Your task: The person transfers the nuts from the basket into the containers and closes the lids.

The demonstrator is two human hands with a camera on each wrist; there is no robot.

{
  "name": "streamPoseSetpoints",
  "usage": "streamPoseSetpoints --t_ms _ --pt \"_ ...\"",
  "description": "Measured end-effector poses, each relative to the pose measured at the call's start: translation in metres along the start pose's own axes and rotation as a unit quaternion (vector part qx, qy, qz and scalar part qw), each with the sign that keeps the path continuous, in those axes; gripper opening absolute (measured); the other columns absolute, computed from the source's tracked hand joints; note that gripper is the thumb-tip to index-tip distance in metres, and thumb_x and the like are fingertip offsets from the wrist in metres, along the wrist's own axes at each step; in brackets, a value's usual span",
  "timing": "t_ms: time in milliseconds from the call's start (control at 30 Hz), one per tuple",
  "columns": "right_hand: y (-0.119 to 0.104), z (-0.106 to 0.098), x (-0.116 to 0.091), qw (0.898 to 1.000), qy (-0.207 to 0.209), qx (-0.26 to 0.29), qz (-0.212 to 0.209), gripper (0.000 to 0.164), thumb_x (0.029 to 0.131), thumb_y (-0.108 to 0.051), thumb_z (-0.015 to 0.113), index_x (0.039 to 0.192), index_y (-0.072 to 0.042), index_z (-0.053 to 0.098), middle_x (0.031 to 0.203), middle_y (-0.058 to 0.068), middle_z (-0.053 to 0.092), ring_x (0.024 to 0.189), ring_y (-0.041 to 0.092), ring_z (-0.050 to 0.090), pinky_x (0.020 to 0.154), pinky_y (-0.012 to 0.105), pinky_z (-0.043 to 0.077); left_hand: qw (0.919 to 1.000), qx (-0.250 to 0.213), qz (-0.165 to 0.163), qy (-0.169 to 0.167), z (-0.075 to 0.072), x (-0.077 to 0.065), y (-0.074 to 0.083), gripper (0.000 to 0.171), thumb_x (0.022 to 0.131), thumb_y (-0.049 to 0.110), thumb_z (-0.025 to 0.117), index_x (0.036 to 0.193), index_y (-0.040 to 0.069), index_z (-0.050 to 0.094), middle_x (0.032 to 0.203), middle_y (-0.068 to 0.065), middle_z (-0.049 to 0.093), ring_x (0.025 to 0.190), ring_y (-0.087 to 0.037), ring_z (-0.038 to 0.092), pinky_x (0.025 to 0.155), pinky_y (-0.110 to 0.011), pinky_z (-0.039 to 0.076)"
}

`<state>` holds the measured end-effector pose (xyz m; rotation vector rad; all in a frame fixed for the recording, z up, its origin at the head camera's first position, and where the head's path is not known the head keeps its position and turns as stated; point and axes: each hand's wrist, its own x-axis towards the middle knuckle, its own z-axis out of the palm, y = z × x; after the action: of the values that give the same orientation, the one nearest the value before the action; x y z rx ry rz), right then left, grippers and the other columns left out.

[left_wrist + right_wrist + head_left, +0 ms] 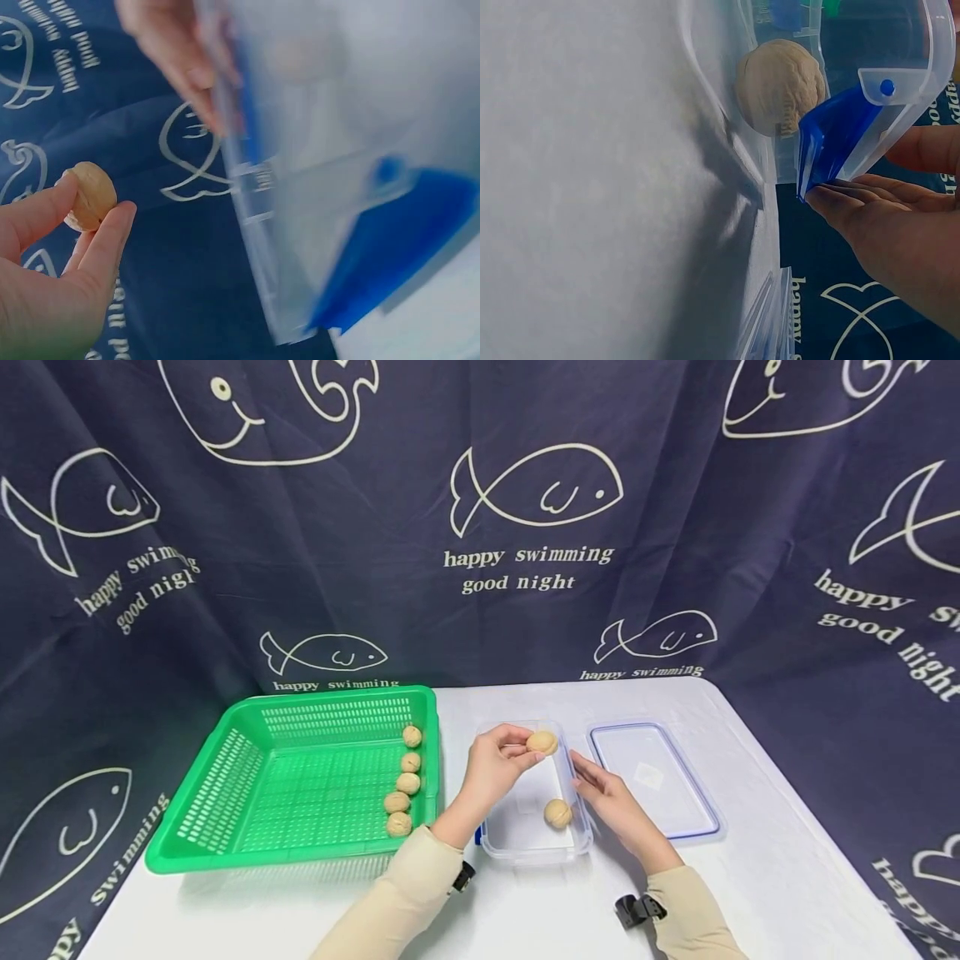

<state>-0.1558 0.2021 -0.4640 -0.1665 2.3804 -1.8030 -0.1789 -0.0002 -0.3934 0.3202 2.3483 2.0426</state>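
Between thumb and fingertips my left hand (pixel 498 764) pinches a walnut (pixel 542 742) above the far part of a clear plastic container (pixel 517 852). The left wrist view shows the same tan walnut (pixel 94 196) held at the fingertips. Inside the container, near its right wall, lies another walnut (pixel 558 813). My right hand (pixel 615 806) rests against the container's right side with its fingers extended. In the right wrist view its fingertips touch the lower end of a blue latch (pixel 836 142), and the walnut (pixel 776 86) shows through the wall.
A green basket (pixel 300 863) stands on the left, with several walnuts (pixel 408 783) lined along its right side. Right of the container lies a clear lid (pixel 652 777) with a blue seal. A dark curtain (pixel 525 635) hangs behind the white table (pixel 765 860).
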Motion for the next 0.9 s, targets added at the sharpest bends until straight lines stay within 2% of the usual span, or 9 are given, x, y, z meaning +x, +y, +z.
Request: streamPoseSetpoints --t_ms 200,333,500,700,900 --pt "-0.001 0.0 0.002 1.0 -0.001 0.007 -0.005 0.052 0.102 -0.008 0.044 0.148 0.007 0.025 0.153 0.023 0.023 0.142 0.036 0.022 0.115 0.041 0.018 0.999 0.026 -0.037 0.002 0.013 0.007 -0.027 0.023 0.076 -0.004 0.077 0.097 -0.005 0.068 0.09 -0.014 0.07 0.084 -0.023 0.071 0.067 -0.023 0.057" --pt "-0.002 0.001 0.002 1.0 -0.002 0.013 -0.008 0.052 0.102 -0.007 0.044 0.148 0.007 0.026 0.153 0.023 0.023 0.142 0.035 0.022 0.115 0.04 0.018 0.9982 0.048 -0.033 0.01 0.019 0.01 -0.044 0.022 0.073 -0.007 0.078 0.091 -0.007 0.067 0.083 -0.014 0.069 0.076 -0.022 0.07 0.064 -0.022 0.056" --pt "-0.001 0.001 0.002 1.0 0.0 0.014 -0.01 0.051 0.101 -0.006 0.044 0.147 0.007 0.026 0.153 0.023 0.024 0.141 0.036 0.023 0.114 0.039 0.019 0.995 0.093 -0.034 0.008 0.026 0.012 -0.06 0.02 0.07 -0.005 0.08 0.086 -0.005 0.068 0.077 -0.011 0.069 0.069 -0.018 0.068 0.061 -0.019 0.055" --pt "0.0 0.001 0.001 1.0 -0.001 0.015 -0.009 0.051 0.101 -0.005 0.044 0.147 0.007 0.026 0.153 0.023 0.024 0.141 0.036 0.023 0.114 0.04 0.018 0.9892 0.135 -0.056 0.001 0.031 0.012 -0.071 0.018 0.069 -0.002 0.082 0.083 -0.001 0.069 0.072 -0.006 0.067 0.063 -0.01 0.063 0.059 -0.017 0.052" --pt "0.001 0.0 0.001 1.0 0.002 0.015 -0.008 0.051 0.101 -0.006 0.045 0.147 0.007 0.027 0.153 0.022 0.024 0.141 0.035 0.023 0.114 0.038 0.018 0.9851 0.165 -0.047 -0.017 0.035 0.011 -0.075 0.017 0.071 0.001 0.082 0.083 -0.001 0.07 0.071 -0.004 0.066 0.062 -0.007 0.061 0.057 -0.016 0.05"
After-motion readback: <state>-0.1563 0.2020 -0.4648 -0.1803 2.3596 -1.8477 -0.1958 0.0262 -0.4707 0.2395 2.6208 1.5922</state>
